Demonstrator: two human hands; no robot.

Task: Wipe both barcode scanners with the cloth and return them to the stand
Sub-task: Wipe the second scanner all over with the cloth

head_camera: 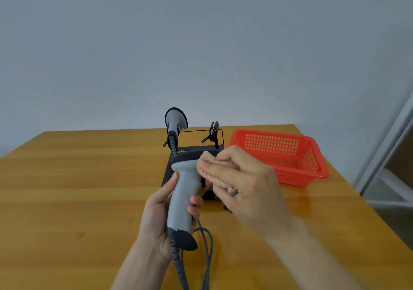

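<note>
Handheld scanner (184,189), cloth (210,159) against it; other scanner (174,119) in stand (194,149).

Plain workroom, sort unclear: wooden table (67,189), grey wall (201,43) (a red basket (297,178) too).

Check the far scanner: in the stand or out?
In. The far scanner sits upright on the left side of the stand; the right clip holds nothing.

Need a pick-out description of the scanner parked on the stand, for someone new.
On the wooden table, the black wire stand sits left of the red plastic basket. A grey barcode scanner stands at its left end, coiled cable hanging below. Unlike the grey scanner the left hand grips, no hand touches it.
</note>
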